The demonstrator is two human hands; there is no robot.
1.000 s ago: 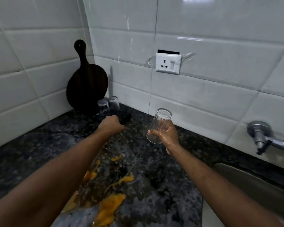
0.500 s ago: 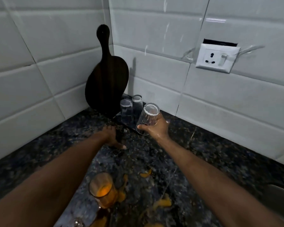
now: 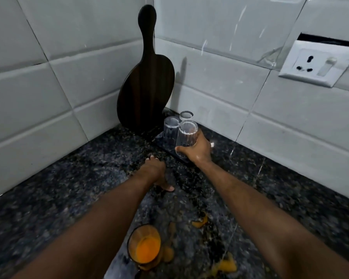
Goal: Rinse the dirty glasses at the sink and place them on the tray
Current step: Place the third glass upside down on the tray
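Note:
My right hand (image 3: 198, 151) grips a clear glass (image 3: 186, 137), held upside down over the front of a dark tray (image 3: 165, 144) in the counter's corner. Two more clear glasses (image 3: 171, 127) (image 3: 186, 115) stand upside down on that tray, just behind the held one. Resting on the granite counter to the left of the tray is my left hand (image 3: 156, 174), fingers spread, holding nothing. Near the bottom, a dirty glass (image 3: 145, 246) with orange liquid in it stands between my forearms.
A dark wooden paddle board (image 3: 146, 83) leans in the wall corner behind the tray. Orange spills (image 3: 225, 265) dot the counter (image 3: 69, 188). A white wall socket (image 3: 316, 64) sits at upper right. White tiled walls close off the back and left.
The view has swung left, away from the tap and sink. My right hand has carried the clear glass from mid-counter to the tray in the corner. The left hand stays on the counter.

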